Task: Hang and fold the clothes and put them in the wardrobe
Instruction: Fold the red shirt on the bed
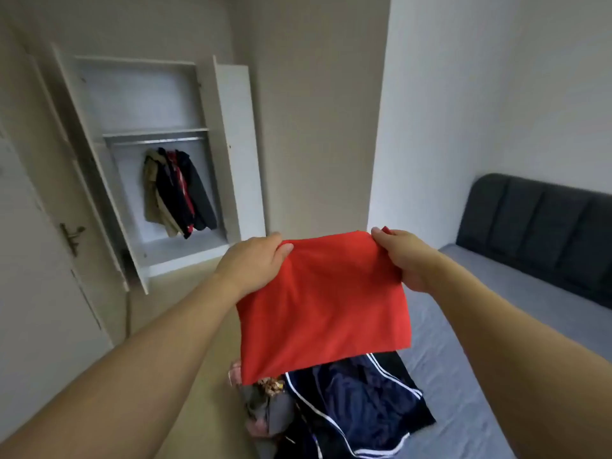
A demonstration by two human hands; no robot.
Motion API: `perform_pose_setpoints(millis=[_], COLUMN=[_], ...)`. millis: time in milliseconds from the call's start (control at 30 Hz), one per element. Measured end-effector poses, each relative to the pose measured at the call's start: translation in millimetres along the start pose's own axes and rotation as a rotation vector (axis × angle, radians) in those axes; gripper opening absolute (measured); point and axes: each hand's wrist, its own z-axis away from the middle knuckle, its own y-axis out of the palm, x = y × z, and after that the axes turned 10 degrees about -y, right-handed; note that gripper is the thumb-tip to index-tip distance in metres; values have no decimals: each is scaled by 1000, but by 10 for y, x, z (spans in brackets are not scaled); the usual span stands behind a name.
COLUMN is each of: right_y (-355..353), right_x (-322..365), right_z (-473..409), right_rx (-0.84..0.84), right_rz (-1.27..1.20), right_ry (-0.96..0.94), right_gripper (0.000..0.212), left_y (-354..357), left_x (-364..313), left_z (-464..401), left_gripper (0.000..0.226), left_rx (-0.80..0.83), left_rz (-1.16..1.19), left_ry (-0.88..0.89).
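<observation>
Head camera looks down two outstretched bare arms. The left hand (256, 260) pinches the top left corner of a red garment (323, 303), thumb on the near face and fingers curled behind; the right hand (402, 256) grips the top right corner the same way. Held by both upper corners, the cloth hangs flat and square in the air, which I take to be the point: gravity pulls the creases out and shows the edges before a fold.

Directly beneath its lower edge, a pile of unsorted clothes (275, 412) lies at the edge of the bed (516, 313), a navy garment with white stripes (361, 399) on top. Keeping the work over the bed gives a flat surface to lay the red piece on.

Across the room the wardrobe (228, 154) stands with its doors open, several jackets (178, 190) hanging from its rail, the shelf above them showing nothing.
</observation>
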Motion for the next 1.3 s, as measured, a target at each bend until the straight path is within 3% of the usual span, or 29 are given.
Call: perform_pose_setpoints(millis=[67, 167, 400, 733, 833, 933, 1033, 1167, 1300], right_y=[541, 1344, 2959, 4431, 4835, 5262, 5697, 6303, 6908], right_x=[236, 523, 967, 1315, 1340, 1425, 1503, 1587, 1537], right_z=[-360, -892, -1870, -3538, -4256, -5011, -5751, -6705, -7760], right_rx=[-3, -8, -51, -119, -40, 147, 252, 171, 107], right_rz=[15, 41, 94, 278, 367, 332, 526, 665, 676], right_ry=[-77, -174, -356, -657, -732, -770, -787, -721, -650], right_gripper=[45, 37, 23, 21, 37, 42, 33, 6, 11], left_y=[-285, -688, -1363, -1300, -1204, -1163, -1186, -1162, -857], left_x=[504, 1228, 2789, 4409, 4947, 5541, 6077, 6701, 7385], left_z=[-182, -439, -1091, -2565, -3194, -3828, -4434, -5215, -5974], left_gripper=[39, 36, 34, 34, 39, 41, 40, 43, 36], left_rx=[-67, -158, -162, -455, -475, -448, -459, -483, -478], left_rz=[-73, -166, -242, -470, -563, -618, -652, -729, -790], left_ry=[-51, -110, -151, 30, 24, 3, 26, 34, 41])
